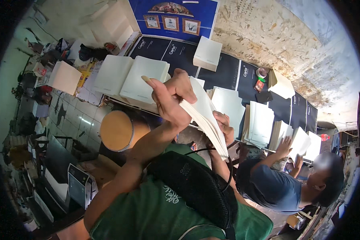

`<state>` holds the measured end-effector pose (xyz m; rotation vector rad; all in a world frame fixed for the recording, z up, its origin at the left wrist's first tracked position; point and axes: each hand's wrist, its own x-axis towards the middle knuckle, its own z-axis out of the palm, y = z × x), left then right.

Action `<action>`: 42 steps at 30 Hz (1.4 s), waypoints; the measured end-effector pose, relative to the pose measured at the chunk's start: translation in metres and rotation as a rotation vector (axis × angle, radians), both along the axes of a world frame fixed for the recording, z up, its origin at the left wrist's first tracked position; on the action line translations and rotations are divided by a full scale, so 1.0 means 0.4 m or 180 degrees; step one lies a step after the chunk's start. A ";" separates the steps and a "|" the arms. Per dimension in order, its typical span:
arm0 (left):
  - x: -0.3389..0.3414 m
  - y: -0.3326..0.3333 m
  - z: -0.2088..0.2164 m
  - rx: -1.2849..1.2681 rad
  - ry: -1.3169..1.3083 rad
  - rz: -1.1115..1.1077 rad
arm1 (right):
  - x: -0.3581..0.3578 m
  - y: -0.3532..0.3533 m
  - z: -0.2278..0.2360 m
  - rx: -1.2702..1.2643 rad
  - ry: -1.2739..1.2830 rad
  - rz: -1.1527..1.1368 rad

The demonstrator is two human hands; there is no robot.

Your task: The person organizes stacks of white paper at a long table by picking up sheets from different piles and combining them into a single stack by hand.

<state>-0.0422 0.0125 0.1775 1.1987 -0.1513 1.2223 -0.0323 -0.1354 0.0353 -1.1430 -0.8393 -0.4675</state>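
A thick sheaf of white paper [206, 124] is held up at a slant in front of me, its page edges fanned slightly toward me. Curled fingers of my left hand [171, 96] grip its upper end, while the thumb sticks out away from the paper. Lower down, my right hand [224, 127] closes round the right side of the sheaf; part of that hand is hidden behind it. Just beyond my left hand lies a tall white paper stack [144, 78]. A spread pile of sheets [227, 106] rests on the table past my right hand.
A long dark-covered table [224, 78] runs along the stained wall, carrying several more paper stacks [260, 122]. At right a co-worker in a blue shirt [274, 186] has both hands at paper piles. A round drum with a tan top [116, 130] stands at left.
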 end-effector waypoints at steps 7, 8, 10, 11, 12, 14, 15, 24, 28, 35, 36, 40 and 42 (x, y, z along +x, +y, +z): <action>0.000 0.015 0.009 0.0227 0.0021 -0.0300 | -0.008 -0.001 0.022 -0.0065 0.0186 0.0229; -0.005 0.022 0.005 0.0246 0.0078 -0.0383 | -0.006 0.003 0.011 0.0012 0.0181 0.0236; -0.007 0.031 -0.001 0.0277 0.0087 -0.0396 | 0.000 0.013 -0.011 0.0171 0.0164 0.0267; -0.008 0.036 -0.005 0.0292 0.0093 -0.0400 | 0.003 0.020 -0.011 0.0249 0.0156 0.0296; -0.010 0.039 -0.010 0.0268 0.0238 -0.0312 | 0.007 0.027 -0.010 0.0332 0.0142 0.0349; -0.013 0.041 -0.026 0.0211 0.0525 -0.0157 | 0.004 0.029 -0.005 0.0185 0.0521 0.0265; -0.009 0.049 -0.039 0.0274 0.0827 -0.0181 | -0.003 0.026 -0.002 -0.0044 0.0914 0.0125; 0.013 0.201 -0.418 0.1189 0.2406 -0.0873 | 0.170 0.038 -0.144 -0.1323 0.2017 0.0681; -0.003 0.162 -0.505 0.0645 0.2575 -0.0983 | 0.192 0.025 -0.216 -0.1488 0.2181 0.0742; 0.024 0.133 -0.381 0.0965 0.3070 -0.0657 | 0.182 0.027 -0.191 -0.0935 0.2814 0.0441; 0.025 0.137 -0.316 0.1396 0.3227 -0.0504 | 0.207 0.017 -0.190 -0.0543 0.2593 0.0600; 0.038 0.116 -0.240 0.3406 0.3328 0.0353 | 0.262 -0.035 -0.113 -0.2148 0.1593 -0.0285; 0.059 0.092 -0.273 0.4134 0.3383 0.0598 | 0.290 -0.034 -0.147 -0.2320 0.1357 0.0089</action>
